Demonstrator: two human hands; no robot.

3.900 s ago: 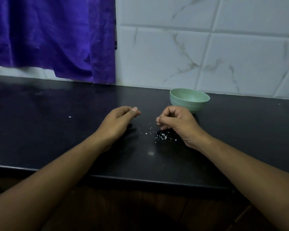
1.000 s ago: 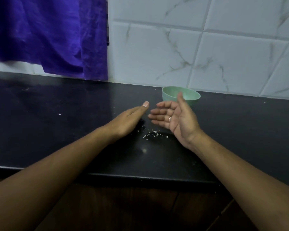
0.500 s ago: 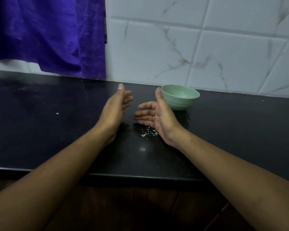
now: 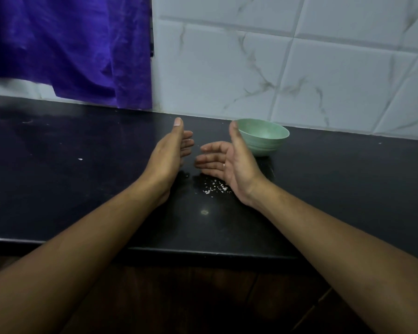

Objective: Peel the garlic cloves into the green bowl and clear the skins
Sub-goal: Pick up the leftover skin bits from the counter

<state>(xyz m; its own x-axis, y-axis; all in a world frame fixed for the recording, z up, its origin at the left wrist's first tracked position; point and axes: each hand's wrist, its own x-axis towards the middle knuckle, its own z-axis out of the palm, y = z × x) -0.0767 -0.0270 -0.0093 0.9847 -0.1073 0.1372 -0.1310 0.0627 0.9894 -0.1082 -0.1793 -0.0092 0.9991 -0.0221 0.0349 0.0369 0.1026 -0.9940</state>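
Observation:
A small green bowl (image 4: pixel 266 137) stands on the black counter (image 4: pixel 82 189) close to the tiled wall; its inside is hidden from this angle. Tiny white bits of garlic skin (image 4: pixel 215 188) lie scattered on the counter in front of it. My left hand (image 4: pixel 169 155) stands on its edge left of the bits, fingers straight, thumb up, holding nothing. My right hand (image 4: pixel 229 165) faces it palm to palm, fingers straight and empty, with its thumb in front of the bowl's left rim. A ring shows on one finger. No garlic clove is visible.
A purple curtain (image 4: pixel 82 49) hangs over the back left of the counter. White marbled tiles (image 4: pixel 299 68) form the wall behind. One white speck (image 4: pixel 80 159) lies on the left. The counter's front edge (image 4: pixel 203 251) crosses under my forearms.
Both hands, curled 3.9 s ago, have opened and turned palm to palm. The left hand has risen onto its edge with the thumb up. The bits and bowl stay put.

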